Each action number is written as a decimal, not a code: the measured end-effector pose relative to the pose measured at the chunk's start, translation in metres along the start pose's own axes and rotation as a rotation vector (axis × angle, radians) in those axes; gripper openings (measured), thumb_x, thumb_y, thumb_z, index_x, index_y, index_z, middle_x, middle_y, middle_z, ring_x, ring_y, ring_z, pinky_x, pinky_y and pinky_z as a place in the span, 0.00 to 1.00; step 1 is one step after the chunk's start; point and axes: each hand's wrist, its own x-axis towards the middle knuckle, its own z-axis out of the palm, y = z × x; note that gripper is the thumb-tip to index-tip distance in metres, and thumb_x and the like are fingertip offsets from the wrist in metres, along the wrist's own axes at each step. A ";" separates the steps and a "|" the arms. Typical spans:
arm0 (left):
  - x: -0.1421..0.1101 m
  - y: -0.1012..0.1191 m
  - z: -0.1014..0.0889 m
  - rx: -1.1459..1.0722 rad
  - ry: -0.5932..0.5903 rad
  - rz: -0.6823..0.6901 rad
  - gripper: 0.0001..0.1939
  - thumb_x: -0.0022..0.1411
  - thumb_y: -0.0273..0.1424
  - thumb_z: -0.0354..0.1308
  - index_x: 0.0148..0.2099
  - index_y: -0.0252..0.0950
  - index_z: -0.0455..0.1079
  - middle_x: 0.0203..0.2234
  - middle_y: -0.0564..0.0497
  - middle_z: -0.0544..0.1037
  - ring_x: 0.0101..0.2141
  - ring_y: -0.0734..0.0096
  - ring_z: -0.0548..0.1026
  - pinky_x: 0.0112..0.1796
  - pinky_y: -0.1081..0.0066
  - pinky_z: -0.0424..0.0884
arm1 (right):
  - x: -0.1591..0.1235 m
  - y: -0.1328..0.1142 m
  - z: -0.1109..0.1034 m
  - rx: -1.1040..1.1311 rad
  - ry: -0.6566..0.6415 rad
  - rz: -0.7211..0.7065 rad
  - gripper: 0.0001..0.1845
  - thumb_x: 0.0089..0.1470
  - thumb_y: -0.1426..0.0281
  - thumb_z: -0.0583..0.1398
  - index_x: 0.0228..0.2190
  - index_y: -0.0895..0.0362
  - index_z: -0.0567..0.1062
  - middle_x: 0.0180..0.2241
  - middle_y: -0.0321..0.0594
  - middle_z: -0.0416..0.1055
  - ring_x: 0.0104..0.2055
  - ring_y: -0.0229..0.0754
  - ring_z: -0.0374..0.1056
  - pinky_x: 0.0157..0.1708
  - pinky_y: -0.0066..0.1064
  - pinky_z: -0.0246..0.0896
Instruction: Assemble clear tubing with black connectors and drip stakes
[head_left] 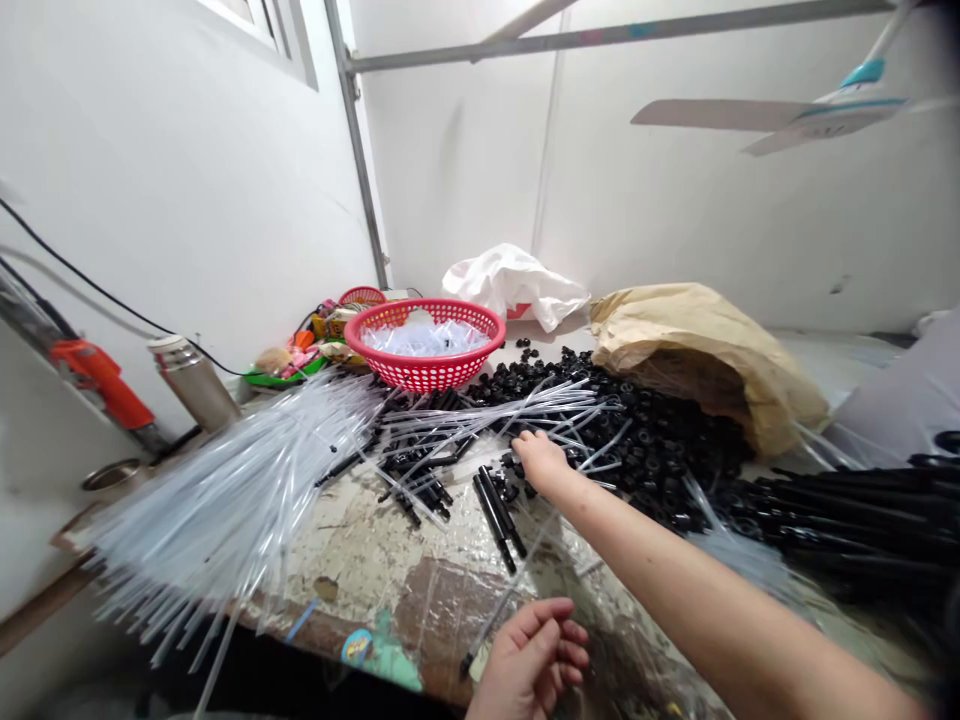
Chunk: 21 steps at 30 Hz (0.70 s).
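Observation:
My right hand (541,462) reaches across the table to the near edge of a heap of small black ring-like parts (660,450). Its fingers are bent down and closed among them, and what they grip is hidden. Low in the view, my left hand (529,660) is held with its fingers curled in; I cannot make out anything in them. Beside it, a thin clear tube with a black end (466,664) lies at a slant. Between the hands are two black rods (496,515), side by side. Loose clear tubes (517,408) lie across the black parts.
A large bundle of clear tubes (225,500) spreads over the left side. Behind are a red basket (427,375) of clear pieces and a brown paper bag (697,330). Black rods (862,520) pile up at right. A steel flask (191,380) and orange power tool (101,385) stand left.

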 end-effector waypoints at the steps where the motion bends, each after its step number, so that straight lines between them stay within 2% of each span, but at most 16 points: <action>1: 0.000 0.000 -0.001 -0.003 0.000 0.003 0.14 0.45 0.32 0.66 0.36 0.31 0.74 0.26 0.44 0.76 0.24 0.75 0.72 0.25 0.77 0.62 | 0.001 -0.001 0.000 0.002 -0.006 -0.010 0.13 0.56 0.67 0.54 0.43 0.57 0.68 0.45 0.42 0.66 0.43 0.41 0.65 0.41 0.39 0.63; 6: -0.003 0.000 0.002 -0.014 -0.002 0.029 0.14 0.45 0.32 0.66 0.36 0.30 0.74 0.26 0.45 0.76 0.24 0.75 0.72 0.25 0.77 0.62 | 0.000 0.014 -0.023 0.053 0.047 -0.072 0.09 0.56 0.68 0.54 0.36 0.58 0.72 0.39 0.41 0.69 0.41 0.40 0.66 0.40 0.36 0.62; 10: -0.002 0.001 0.005 -0.019 0.005 0.033 0.15 0.46 0.33 0.65 0.36 0.29 0.74 0.26 0.44 0.77 0.24 0.75 0.72 0.25 0.77 0.62 | -0.021 0.029 -0.049 0.145 0.155 -0.139 0.08 0.53 0.72 0.54 0.31 0.55 0.74 0.36 0.39 0.70 0.40 0.39 0.66 0.40 0.28 0.60; 13: -0.001 0.002 0.005 -0.045 0.039 0.052 0.17 0.50 0.38 0.61 0.37 0.28 0.72 0.26 0.43 0.77 0.24 0.74 0.73 0.24 0.77 0.62 | -0.054 0.035 -0.055 0.212 0.224 -0.197 0.09 0.54 0.72 0.52 0.33 0.56 0.73 0.40 0.40 0.69 0.41 0.37 0.66 0.41 0.26 0.60; 17: -0.003 0.005 0.005 -0.086 0.053 0.049 0.25 0.53 0.46 0.54 0.42 0.28 0.70 0.27 0.41 0.77 0.25 0.70 0.74 0.24 0.75 0.63 | -0.111 0.038 -0.046 0.407 0.334 -0.273 0.10 0.53 0.73 0.52 0.31 0.56 0.73 0.44 0.44 0.67 0.44 0.40 0.66 0.43 0.30 0.62; 21: -0.009 0.009 0.007 -0.037 0.008 -0.010 0.32 0.52 0.51 0.50 0.45 0.28 0.69 0.28 0.40 0.77 0.24 0.69 0.74 0.23 0.75 0.63 | -0.164 0.037 -0.039 0.655 0.384 -0.227 0.09 0.52 0.72 0.54 0.31 0.54 0.74 0.41 0.44 0.71 0.42 0.41 0.68 0.41 0.32 0.65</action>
